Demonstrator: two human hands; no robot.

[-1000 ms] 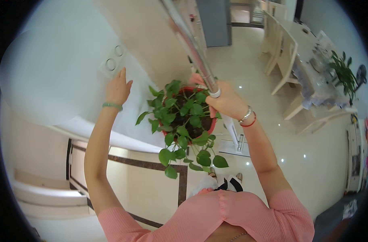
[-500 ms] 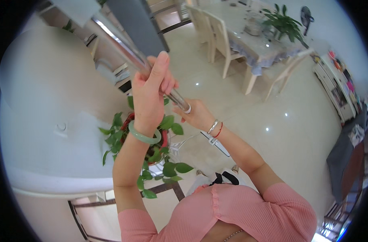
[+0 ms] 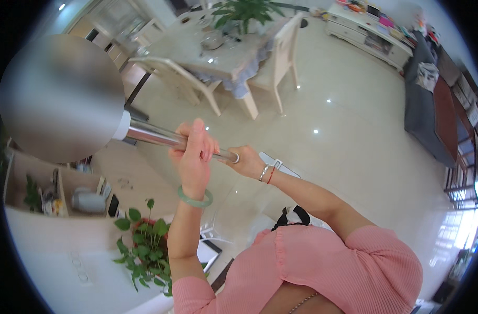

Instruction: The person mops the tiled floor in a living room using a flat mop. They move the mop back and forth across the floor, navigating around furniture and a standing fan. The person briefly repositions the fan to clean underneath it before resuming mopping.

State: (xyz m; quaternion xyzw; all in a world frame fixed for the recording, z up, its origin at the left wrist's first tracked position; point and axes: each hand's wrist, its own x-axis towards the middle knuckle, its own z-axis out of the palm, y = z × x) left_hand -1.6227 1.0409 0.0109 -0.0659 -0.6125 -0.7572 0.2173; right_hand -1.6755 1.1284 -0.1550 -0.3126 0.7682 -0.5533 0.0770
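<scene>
A shiny metal pole [image 3: 154,134] slants across in front of me, with a white collar [image 3: 122,125] near its far left end. Beyond that collar a round blur hides whatever the pole leads to. Around the pole's middle my left hand [image 3: 193,157] is closed, a pale green bangle on its wrist. My right hand [image 3: 248,162] grips the near end of the pole. That wrist carries a silver bracelet and a red string.
A dining table [image 3: 189,49] with a chair [image 3: 279,65] stands ahead. At the left are a potted plant [image 3: 151,251] and open shelving [image 3: 66,183]. A white cabinet [image 3: 364,42] and a grey sofa [image 3: 422,110] line the right. A flat white-framed object [image 3: 281,165] lies on the tiled floor beyond my right wrist.
My view has turned to the right. The pole has swung from steeply slanted to nearly level, its far end now pointing left. Both hands have kept their hold.
</scene>
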